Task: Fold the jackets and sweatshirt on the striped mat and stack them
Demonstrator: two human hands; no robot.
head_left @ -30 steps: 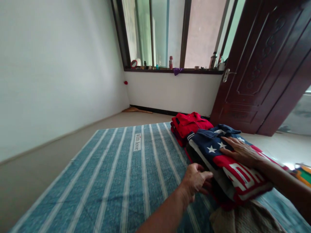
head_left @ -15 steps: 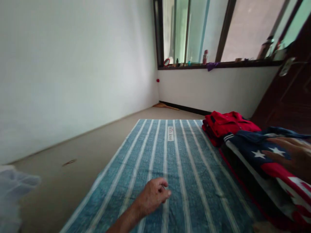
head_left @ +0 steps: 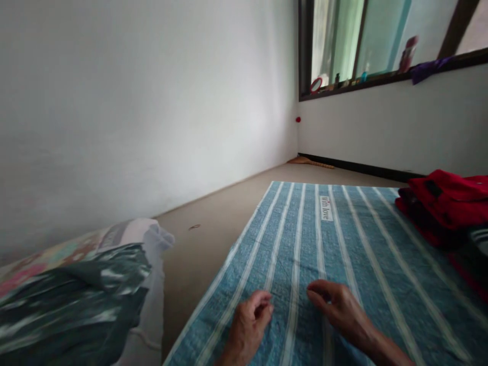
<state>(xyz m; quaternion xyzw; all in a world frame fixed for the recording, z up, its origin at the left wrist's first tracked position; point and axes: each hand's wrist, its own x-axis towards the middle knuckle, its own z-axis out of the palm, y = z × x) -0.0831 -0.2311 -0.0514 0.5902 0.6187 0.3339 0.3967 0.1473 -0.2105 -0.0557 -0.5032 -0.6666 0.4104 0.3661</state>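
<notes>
Over the near part of a blue cloth with pale stripes (head_left: pixel 274 254) are both of my hands. My left hand (head_left: pixel 249 320) is loosely curled, thumb and fingertips slightly apart, with nothing visible in it. Facing it from the right, my right hand (head_left: pixel 337 305) has its fingers bent and its thumb a little away from them, also holding nothing I can see. Whether either hand touches the cloth is hard to tell. A white label reading "With love" (head_left: pixel 326 208) lies toward the cloth's far end.
Folded red clothes (head_left: pixel 453 198) are stacked at the right. On the left, a dark green garment (head_left: pixel 84 300) lies over patterned bedding (head_left: pixel 46 262). A broom (head_left: pixel 310 161) rests on the floor in the corner. Small items and a purple cloth (head_left: pixel 429 70) sit on the windowsill.
The view has turned left, bringing the dark green garment and bedding into sight and taking the door out. My right hand has come in over the striped cloth, opposite my left hand.
</notes>
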